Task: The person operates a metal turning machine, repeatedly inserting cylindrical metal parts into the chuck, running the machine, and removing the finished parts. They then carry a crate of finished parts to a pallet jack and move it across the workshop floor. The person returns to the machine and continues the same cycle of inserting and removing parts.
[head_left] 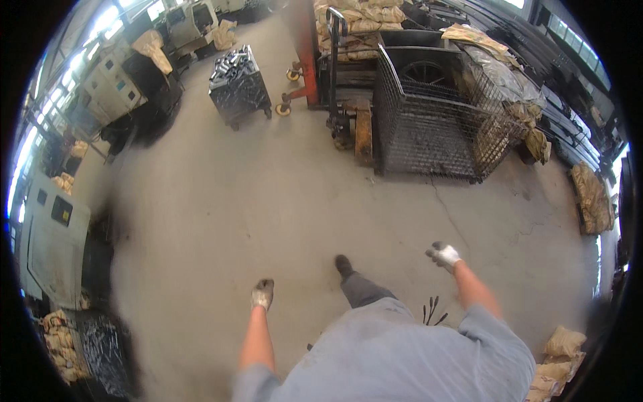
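My left hand (262,293) hangs over the concrete floor in a pale glove with dark fingers. Its fingers are curled in, and nothing shows in them. Out to the right, my right hand (443,255) wears a similar glove, white over the back and dark at the fingertips. It looks loosely closed, a little smeared by motion, with no object visible in it. Neither hand touches anything. One leg in dark trousers is stretched forward, its dark shoe (343,266) between the hands. Several thin dark rods with thicker tips (432,310) show beside my right side, partly hidden by my shirt.
Ahead on the right stands a black wire-mesh cage (442,134) beside an orange pallet jack (363,134). A wheeled cart (240,94) heaped with metal pieces is ahead on the left. Machines (57,228) line the left side. Sacks (593,197) and long bars (569,127) lie along the right.
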